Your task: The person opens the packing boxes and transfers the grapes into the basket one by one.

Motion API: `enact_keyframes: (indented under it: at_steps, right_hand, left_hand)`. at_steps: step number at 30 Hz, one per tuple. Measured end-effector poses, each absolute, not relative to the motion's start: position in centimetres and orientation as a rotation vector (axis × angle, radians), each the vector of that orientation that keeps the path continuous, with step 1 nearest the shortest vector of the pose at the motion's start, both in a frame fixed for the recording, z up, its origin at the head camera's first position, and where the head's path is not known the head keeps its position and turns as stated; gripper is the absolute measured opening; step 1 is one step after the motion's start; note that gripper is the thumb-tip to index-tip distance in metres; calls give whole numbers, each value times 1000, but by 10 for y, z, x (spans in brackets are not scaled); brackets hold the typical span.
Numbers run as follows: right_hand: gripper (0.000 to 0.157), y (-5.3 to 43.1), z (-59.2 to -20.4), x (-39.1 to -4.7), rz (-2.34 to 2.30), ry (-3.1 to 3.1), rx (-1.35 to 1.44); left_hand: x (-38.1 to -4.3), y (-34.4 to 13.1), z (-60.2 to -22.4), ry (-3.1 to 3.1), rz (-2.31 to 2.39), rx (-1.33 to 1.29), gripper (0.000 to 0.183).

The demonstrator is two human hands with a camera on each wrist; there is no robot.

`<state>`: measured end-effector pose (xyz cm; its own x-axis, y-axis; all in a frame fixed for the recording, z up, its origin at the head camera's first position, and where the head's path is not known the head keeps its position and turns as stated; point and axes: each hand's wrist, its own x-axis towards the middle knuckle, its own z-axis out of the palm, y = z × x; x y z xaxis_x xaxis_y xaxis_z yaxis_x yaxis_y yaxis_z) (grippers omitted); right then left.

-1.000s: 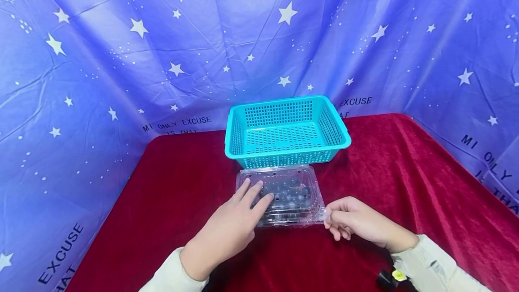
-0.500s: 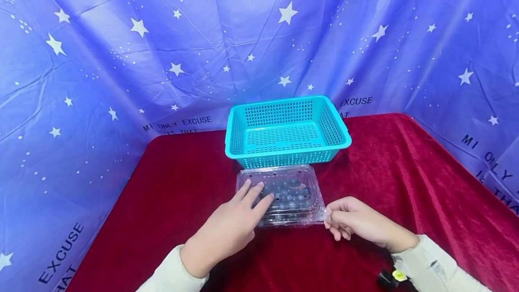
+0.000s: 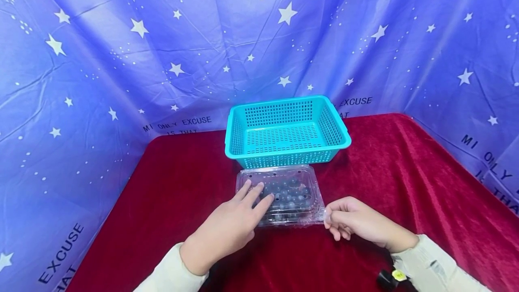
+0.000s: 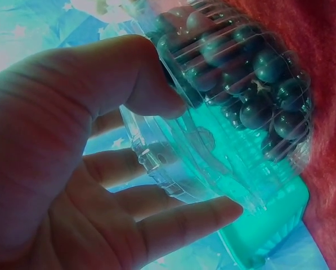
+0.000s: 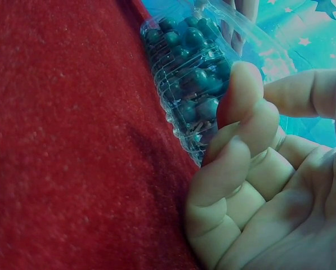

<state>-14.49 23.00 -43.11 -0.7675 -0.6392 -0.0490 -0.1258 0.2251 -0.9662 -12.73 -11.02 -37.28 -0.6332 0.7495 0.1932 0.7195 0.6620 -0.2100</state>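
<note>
Clear plastic box (image 3: 279, 175), with dark round fruit (image 3: 289, 193) inside, sits just below the centre of the frame on the red-clothed worktop (image 3: 182, 170), lid down; blue basket (image 3: 288, 151) directly above it. Long axis of box runs left to right across the frame, roughly along the basket's. Key relation: right hand (image 3: 361, 222) comes from lower right and meets the box only at its lower-right corner, so the box lies up and to the left of it; thumb and forefinger pinch there, remaining fingers curled. Left hand (image 3: 227, 226) comes from lower left, fingers spread and nearly straight, resting on the left part of the lid; thumb against the near side, nothing gripped that I can see. Both touch; neither is nearer. Not resolved: what exactly the right hand pinches (lid edge or base rim), hidden by its own fingers; box's lower-left corner, covered; whether box touches basket.
</note>
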Motion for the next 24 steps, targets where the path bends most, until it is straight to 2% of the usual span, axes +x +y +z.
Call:
enact_keyframes:
  at_steps: [24]
  right_hand:
    - [24,230,-430,-144,-1574,2055,-711]
  left_hand:
    - [-133,-113,-362,-2682,75,-1241,79]
